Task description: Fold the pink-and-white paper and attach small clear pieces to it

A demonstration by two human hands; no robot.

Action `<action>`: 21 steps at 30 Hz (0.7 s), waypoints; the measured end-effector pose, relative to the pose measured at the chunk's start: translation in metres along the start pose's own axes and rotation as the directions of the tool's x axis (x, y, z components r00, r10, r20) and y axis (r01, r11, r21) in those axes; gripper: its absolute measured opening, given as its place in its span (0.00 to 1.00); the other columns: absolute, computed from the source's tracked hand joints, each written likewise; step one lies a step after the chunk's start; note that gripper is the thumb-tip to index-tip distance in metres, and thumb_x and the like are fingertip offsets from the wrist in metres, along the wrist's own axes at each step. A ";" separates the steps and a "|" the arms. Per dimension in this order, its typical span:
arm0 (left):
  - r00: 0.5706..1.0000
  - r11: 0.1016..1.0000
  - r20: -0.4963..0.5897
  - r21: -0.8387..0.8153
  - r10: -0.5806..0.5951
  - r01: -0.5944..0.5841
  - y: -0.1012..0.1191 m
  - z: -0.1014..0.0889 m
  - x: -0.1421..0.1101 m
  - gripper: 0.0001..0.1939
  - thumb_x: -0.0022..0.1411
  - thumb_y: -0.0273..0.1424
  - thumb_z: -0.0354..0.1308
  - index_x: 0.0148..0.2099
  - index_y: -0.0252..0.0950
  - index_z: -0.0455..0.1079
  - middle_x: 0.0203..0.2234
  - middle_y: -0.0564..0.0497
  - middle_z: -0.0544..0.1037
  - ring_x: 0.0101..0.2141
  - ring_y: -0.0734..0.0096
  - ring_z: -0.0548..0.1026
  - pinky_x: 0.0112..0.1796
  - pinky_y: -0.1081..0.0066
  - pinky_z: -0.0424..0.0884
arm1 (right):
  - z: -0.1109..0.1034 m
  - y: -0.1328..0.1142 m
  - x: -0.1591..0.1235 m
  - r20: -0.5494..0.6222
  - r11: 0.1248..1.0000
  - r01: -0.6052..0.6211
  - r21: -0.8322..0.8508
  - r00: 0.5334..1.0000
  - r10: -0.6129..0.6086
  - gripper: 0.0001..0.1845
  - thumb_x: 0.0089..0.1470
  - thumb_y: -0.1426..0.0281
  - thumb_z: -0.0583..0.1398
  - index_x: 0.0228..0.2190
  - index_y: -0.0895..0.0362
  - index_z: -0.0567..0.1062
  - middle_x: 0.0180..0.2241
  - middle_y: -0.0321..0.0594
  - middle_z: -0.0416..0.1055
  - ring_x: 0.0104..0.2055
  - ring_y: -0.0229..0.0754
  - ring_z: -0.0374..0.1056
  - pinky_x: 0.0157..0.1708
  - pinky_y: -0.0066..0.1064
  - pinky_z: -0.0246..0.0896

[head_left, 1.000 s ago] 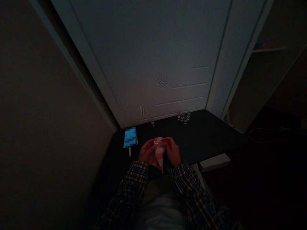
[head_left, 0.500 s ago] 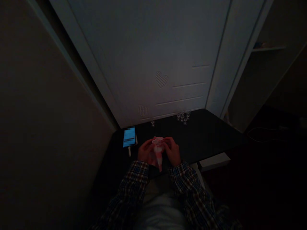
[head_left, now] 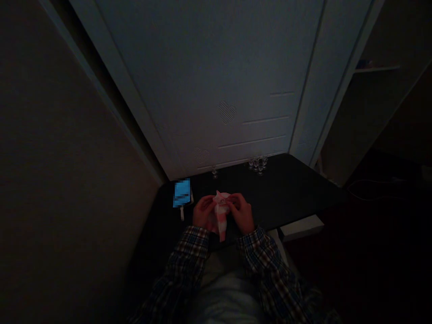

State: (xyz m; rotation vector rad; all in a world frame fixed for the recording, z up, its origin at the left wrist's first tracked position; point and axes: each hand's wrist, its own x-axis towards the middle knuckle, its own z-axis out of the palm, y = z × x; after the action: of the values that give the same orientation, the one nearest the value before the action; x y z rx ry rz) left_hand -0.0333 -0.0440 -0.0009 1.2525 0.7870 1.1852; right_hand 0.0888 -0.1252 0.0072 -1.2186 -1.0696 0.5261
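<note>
Both hands are closed on a pink-and-white cloth (head_left: pixel 221 219) above the near part of the dark table. My left hand (head_left: pixel 203 211) grips its left side with bent fingers. On the right side, my right hand (head_left: pixel 242 211) pinches the upper part between thumb and fingers. One corner of the cloth pokes up between the hands, and a striped end hangs down toward my body. Whether something small is wrapped inside I cannot make out in the dim light. Beyond the hands stands a single small stemmed glass (head_left: pixel 215 172).
Several small stemmed glasses (head_left: pixel 259 164) cluster at the back of the black table (head_left: pixel 293 189). Left of my hands lies a phone with a lit blue screen (head_left: pixel 182 192). A pale panel with embossed hearts (head_left: pixel 227 112) rises behind. A white box (head_left: pixel 302 227) sits below the right edge.
The cloth has shifted between my fingers: its top corner now sticks up higher, and the hanging end has swung slightly left. My hands stay in nearly the same place.
</note>
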 end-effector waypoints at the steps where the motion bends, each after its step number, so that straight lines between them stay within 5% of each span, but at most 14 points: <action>1: 1.000 1.000 0.002 0.001 0.000 0.000 0.000 0.000 0.000 0.16 0.41 0.32 0.63 0.35 0.34 0.69 0.34 0.47 0.75 0.38 0.65 0.71 0.41 0.65 0.65 | 0.000 0.000 0.000 -0.003 1.000 0.002 -0.007 1.000 -0.002 0.11 0.50 0.64 0.55 0.36 0.54 0.67 0.34 0.37 0.72 0.33 0.37 0.69 0.29 0.26 0.65; 21: 0.996 0.990 -0.045 -0.115 -0.082 0.076 0.001 0.000 -0.002 0.16 0.41 0.37 0.63 0.34 0.34 0.68 0.28 0.51 0.75 0.29 0.70 0.72 0.31 0.71 0.66 | 0.002 0.000 0.000 0.024 0.999 0.032 0.023 0.999 -0.033 0.10 0.49 0.65 0.55 0.36 0.54 0.67 0.34 0.37 0.72 0.33 0.37 0.69 0.30 0.26 0.65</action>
State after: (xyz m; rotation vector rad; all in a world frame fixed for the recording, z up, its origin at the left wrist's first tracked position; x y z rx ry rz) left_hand -0.0342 -0.0459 -0.0005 1.0929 0.7880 1.1838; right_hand 0.0871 -0.1249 0.0074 -1.1763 -1.0994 0.5277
